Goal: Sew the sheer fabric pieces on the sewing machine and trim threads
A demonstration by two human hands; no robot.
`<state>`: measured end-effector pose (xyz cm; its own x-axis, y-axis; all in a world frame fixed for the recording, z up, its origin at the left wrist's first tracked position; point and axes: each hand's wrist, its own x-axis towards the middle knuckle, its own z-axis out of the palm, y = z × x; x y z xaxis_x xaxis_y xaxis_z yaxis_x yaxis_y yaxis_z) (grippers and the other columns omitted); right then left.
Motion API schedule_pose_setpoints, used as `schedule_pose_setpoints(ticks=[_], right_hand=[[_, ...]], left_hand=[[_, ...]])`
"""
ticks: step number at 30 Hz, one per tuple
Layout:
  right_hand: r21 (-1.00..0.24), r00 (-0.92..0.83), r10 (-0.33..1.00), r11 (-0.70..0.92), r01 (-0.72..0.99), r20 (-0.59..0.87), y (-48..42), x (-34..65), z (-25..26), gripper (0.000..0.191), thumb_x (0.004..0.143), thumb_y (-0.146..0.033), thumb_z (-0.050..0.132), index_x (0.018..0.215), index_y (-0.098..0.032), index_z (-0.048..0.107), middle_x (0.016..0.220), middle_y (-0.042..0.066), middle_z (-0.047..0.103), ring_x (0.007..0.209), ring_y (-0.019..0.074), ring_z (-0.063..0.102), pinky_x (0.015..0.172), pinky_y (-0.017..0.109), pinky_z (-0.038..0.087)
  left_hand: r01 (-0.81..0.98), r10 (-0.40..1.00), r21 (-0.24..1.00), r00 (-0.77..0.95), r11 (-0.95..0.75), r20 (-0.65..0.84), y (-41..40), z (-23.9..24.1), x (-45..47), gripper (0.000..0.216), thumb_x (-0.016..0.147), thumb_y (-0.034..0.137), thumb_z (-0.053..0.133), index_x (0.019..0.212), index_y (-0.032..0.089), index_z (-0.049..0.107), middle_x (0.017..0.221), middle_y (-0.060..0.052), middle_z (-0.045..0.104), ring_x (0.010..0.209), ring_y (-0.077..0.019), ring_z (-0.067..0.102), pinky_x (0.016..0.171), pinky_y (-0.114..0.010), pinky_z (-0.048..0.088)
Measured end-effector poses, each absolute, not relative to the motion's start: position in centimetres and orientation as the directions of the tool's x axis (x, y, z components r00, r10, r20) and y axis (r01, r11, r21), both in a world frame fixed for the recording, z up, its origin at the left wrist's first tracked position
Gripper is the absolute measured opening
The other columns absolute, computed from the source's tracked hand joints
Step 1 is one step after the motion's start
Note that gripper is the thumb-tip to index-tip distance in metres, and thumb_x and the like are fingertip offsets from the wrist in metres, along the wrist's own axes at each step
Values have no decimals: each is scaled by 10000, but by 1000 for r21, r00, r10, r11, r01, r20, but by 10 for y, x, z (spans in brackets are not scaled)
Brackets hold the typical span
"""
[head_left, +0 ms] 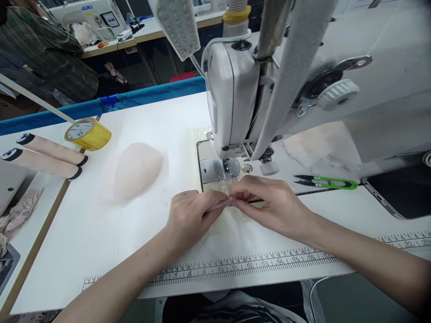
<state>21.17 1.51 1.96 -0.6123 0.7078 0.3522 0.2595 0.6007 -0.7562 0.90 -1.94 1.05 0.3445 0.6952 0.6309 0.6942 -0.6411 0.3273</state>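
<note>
My left hand [190, 215] and my right hand [269, 204] meet just in front of the sewing machine's needle plate [218, 169]. Both pinch the edge of a pale, thin fabric piece [224, 233] that lies on the white table [101, 233] under them. The fingers of both hands are closed on that edge, fingertips touching. The needle and presser foot [226, 167] stand a little beyond the fingertips. A second pale, rounded fabric cup [136, 170] rests on the table to the left, untouched.
Green thread snips [328, 182] and a dark phone [400, 190] lie to the right. A yellow tape roll [88, 133] and two thread cones [43, 157] sit at the left. A ruler strip [252, 262] runs along the front edge. Another person in a dark striped shirt [43, 54] is at the far left.
</note>
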Motion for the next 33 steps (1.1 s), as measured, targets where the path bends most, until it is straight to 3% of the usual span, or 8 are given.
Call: schedule_pose_setpoints(ticks=[6,11,16,19,24,27,31,33], right_hand=[[-597,-600,612,759,260,516,15,213,16,103,947,-121,546,957,-193,618,799,-11,639,718,92,614,613,201,496],[-137,-624,298,946,294,722,18,223,13,175,932,-84,537,1032,-182,642,843,25,704,717,117,648,616,229,531],[235,-731,-24,954,188,682,17,227,27,129,855,-67,631,853,-159,720,754,33,705,768,155,669,728,254,580],[332,-721,-104,926,182,685,15,224,31,102,808,-86,703,787,-182,733,734,20,696,753,157,661,724,252,589],[409,-724,-180,900,152,666,11,225,33,56,792,-111,724,798,-166,733,745,40,681,754,178,645,689,283,579],[293,-746,-91,945,143,659,-1,230,41,108,858,-100,636,832,-174,710,725,23,660,706,153,620,636,276,538],[-282,-751,359,930,235,555,-20,234,57,178,935,-102,501,877,-181,650,693,-10,622,554,93,512,507,251,417],[-547,-734,540,791,275,412,-20,231,60,140,926,-130,538,838,-181,633,663,-27,602,532,75,497,487,226,384]], left_hand=[[668,655,310,353,-676,668,-20,14,11,131,910,285,649,864,188,573,484,113,487,403,-48,402,444,-176,326],[668,723,379,357,-640,591,-21,14,12,73,952,247,561,915,195,526,480,130,382,388,-45,338,427,-154,304],[609,684,380,403,-696,607,-23,14,13,100,935,158,522,1023,189,558,493,118,436,408,-51,390,462,-152,355],[570,650,362,453,-738,611,-23,13,13,187,922,98,503,1065,181,590,527,97,530,438,-54,458,506,-161,405],[579,687,407,422,-707,592,-28,13,15,105,948,187,538,951,180,644,561,65,612,460,-61,524,512,-173,424],[596,807,545,411,-590,423,-39,32,16,111,924,190,565,903,193,674,551,67,588,461,-63,497,485,-179,383],[648,862,702,498,-296,-96,-52,68,14,96,881,234,614,837,260,695,490,97,451,439,-59,384,437,-183,285],[683,843,689,500,-242,-200,-50,72,14,118,875,272,615,778,245,677,496,91,422,453,-63,369,437,-191,265]])
